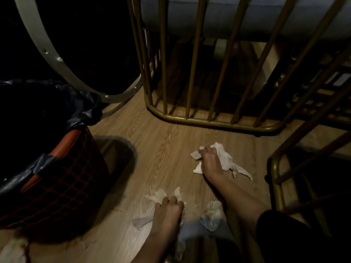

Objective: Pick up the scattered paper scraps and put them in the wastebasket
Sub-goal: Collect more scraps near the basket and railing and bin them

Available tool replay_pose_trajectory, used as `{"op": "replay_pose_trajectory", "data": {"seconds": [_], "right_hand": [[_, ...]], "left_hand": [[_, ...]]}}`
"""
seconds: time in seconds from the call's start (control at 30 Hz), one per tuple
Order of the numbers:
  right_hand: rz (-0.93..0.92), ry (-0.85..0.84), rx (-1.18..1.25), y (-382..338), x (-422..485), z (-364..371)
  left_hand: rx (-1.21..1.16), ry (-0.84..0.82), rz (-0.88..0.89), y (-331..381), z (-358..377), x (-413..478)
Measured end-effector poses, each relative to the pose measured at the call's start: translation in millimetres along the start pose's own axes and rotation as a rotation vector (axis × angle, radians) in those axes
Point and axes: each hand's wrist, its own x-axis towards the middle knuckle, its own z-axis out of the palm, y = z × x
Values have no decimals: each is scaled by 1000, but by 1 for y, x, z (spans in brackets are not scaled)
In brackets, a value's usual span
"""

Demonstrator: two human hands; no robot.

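Scraps [224, 158] are clutched in both hands, left [168, 211] and right [209, 161]; stray edges should be gathered before lifting toward the wastebasket [62, 179].

- No text, label, brand, number or sign is showing legibly anywhere in the dim view.
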Motion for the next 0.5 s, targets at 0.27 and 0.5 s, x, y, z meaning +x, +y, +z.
{"op": "replay_pose_trajectory", "data": {"seconds": [0.27, 0.5], "right_hand": [[115, 250, 252, 4, -12, -52], [175, 75, -22, 50, -82, -20]], "left_hand": [[-360, 281, 160, -28, -12, -32], [-283, 314, 131, -39, -5, -71]]}}
